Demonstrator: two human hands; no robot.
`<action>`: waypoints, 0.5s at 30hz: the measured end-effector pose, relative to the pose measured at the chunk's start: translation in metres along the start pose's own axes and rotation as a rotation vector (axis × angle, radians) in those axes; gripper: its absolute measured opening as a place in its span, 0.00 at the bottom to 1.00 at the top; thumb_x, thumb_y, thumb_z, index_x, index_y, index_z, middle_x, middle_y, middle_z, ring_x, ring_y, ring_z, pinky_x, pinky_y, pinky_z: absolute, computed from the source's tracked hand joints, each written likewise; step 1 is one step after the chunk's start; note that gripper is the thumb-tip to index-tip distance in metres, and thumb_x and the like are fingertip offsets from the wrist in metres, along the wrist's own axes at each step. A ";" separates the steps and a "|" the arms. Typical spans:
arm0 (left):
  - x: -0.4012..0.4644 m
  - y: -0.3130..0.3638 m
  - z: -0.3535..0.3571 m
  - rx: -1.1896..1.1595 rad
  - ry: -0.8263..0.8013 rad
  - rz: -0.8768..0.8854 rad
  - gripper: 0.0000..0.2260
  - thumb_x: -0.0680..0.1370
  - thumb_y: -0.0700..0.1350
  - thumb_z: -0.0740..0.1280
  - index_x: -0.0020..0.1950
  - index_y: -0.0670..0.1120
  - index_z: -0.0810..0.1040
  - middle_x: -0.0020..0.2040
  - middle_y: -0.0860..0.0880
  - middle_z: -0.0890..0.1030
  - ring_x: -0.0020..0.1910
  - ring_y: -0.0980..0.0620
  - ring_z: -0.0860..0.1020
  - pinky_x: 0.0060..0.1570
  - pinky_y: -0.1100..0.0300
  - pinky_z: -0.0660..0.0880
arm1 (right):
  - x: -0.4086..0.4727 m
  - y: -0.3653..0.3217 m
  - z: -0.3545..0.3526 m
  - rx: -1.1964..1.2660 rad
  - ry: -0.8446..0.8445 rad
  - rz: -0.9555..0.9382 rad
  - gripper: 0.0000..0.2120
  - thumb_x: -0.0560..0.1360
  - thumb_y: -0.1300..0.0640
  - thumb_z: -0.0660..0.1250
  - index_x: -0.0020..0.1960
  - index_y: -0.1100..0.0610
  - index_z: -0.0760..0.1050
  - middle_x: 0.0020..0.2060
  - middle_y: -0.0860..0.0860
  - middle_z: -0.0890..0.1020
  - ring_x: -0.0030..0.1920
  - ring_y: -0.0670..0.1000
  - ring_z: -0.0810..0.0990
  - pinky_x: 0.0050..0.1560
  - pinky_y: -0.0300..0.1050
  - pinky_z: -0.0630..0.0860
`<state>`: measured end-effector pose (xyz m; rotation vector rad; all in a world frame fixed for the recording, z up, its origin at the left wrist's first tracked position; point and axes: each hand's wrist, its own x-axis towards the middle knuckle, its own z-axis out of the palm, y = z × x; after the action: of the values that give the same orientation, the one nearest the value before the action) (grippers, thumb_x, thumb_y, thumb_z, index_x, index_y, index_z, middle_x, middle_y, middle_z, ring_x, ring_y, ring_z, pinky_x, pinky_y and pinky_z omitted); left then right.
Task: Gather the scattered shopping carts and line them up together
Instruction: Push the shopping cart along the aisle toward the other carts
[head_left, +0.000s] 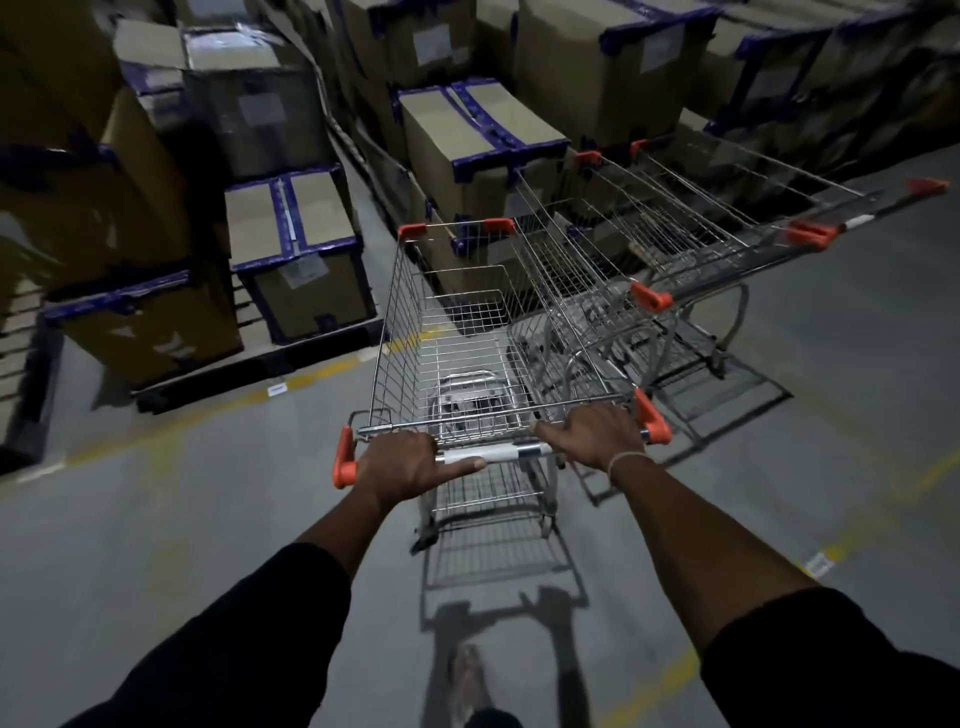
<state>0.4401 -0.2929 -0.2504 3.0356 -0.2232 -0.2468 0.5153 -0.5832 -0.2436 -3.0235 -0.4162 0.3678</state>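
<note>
The left hand (402, 465) is wrapped around the handle bar (511, 453) of a wire shopping cart (467, 338), close to the bar's orange left end cap, with the thumb laid out along the pale sleeve of the bar. The right hand (597, 434) is closed over the same bar near its right end cap, a thin band around the wrist. Both arms reach straight forward in dark sleeves, so the cart sits squarely ahead of the person on the grey concrete floor (156, 519).

This held cart is empty, and its nose points toward stacked cardboard boxes (467, 145) with blue-taped edges. Its right side runs just beside a group of parked carts (691, 244) — at least two, seemingly nested one into the other and angled off toward the right edge of the floor. The held cart's right rim looks to be touching or nearly touching the nearest parked basket; which of the two cannot be told through the overlapping wire.

As for progress, part of the job appears done: some carts already stand together. The cart in hand is alongside that group rather than tucked in behind it, so it likely still has to be swung around and pushed in line. Whether more carts remain scattered elsewhere is not visible — pallets of boxes (291, 249) fill the left side, with a yellow floor line (322, 371) running in front of them.
</note>
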 end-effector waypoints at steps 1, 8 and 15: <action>0.007 0.003 -0.001 0.009 0.003 -0.006 0.48 0.67 0.87 0.43 0.34 0.45 0.79 0.28 0.49 0.78 0.29 0.52 0.78 0.38 0.55 0.79 | 0.009 0.006 -0.001 -0.003 0.002 -0.011 0.35 0.80 0.26 0.52 0.30 0.53 0.69 0.28 0.49 0.69 0.39 0.54 0.75 0.51 0.49 0.71; 0.067 0.007 -0.002 0.043 0.023 -0.066 0.44 0.70 0.86 0.44 0.30 0.47 0.74 0.28 0.50 0.77 0.29 0.51 0.77 0.41 0.52 0.80 | 0.079 0.032 -0.023 -0.072 0.012 -0.087 0.35 0.81 0.26 0.50 0.32 0.52 0.72 0.37 0.54 0.79 0.42 0.55 0.78 0.57 0.52 0.72; 0.126 -0.002 -0.010 0.036 0.043 -0.101 0.45 0.70 0.85 0.43 0.30 0.46 0.75 0.27 0.50 0.76 0.27 0.52 0.76 0.40 0.53 0.80 | 0.154 0.049 -0.037 -0.082 -0.012 -0.133 0.40 0.80 0.25 0.49 0.38 0.57 0.82 0.36 0.53 0.81 0.41 0.54 0.79 0.63 0.57 0.73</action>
<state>0.5652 -0.3098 -0.2603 3.0881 -0.0728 -0.1868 0.6812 -0.5891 -0.2477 -3.0517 -0.6441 0.3689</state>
